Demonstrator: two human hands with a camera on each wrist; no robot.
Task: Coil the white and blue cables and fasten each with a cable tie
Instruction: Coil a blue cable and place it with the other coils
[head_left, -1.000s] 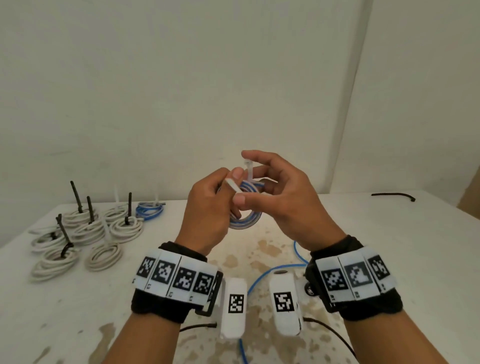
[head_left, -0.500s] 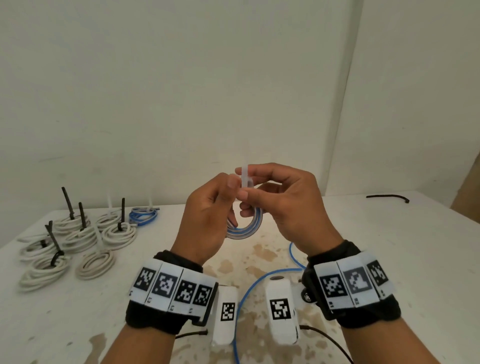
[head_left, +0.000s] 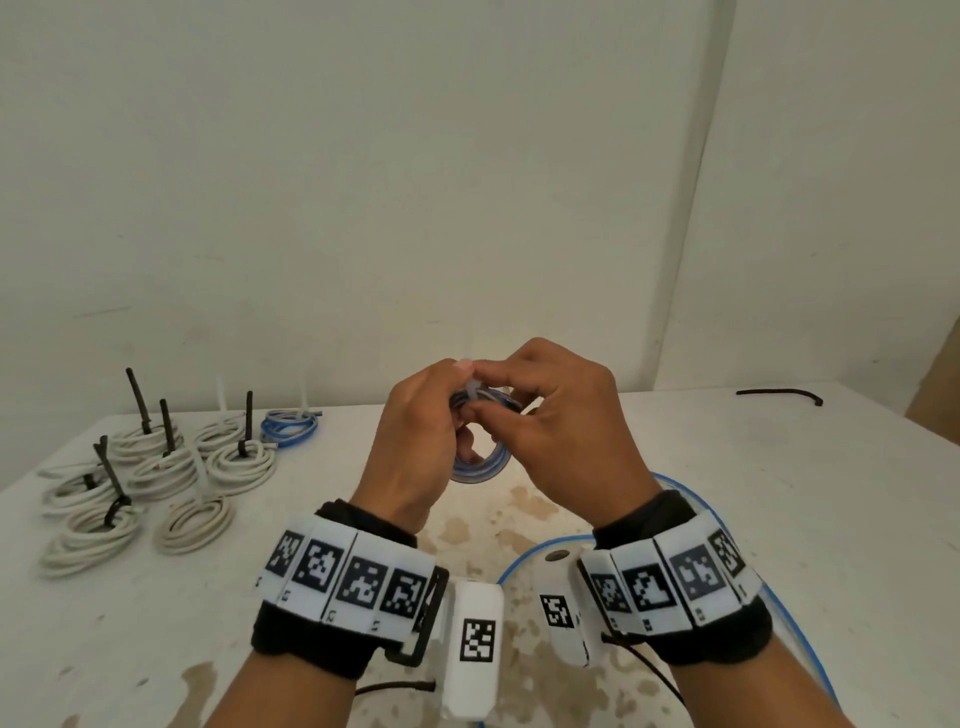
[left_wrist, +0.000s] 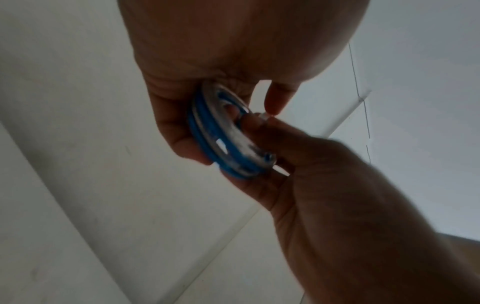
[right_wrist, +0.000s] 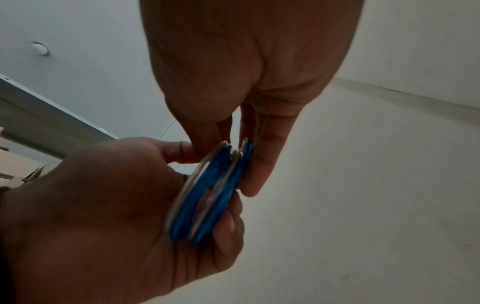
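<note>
White stained tabletop (head_left: 779, 519) carries, at far left, a group of coiled white cables w/ black and white ties (head_left: 156, 467) and one small tied blue coil (head_left: 288, 426). A loose blue cable (head_left: 524, 561) runs on the tabletop under the wrists. Above the middle, left hand (head_left: 410, 457) and right hand (head_left: 561, 431) both hold up a small blue-and-white coiled cable (head_left: 480, 462). Left grip is curled round the coil; right grip pinches a thin translucent white cable tie (head_left: 471, 387) at the coil top
</note>
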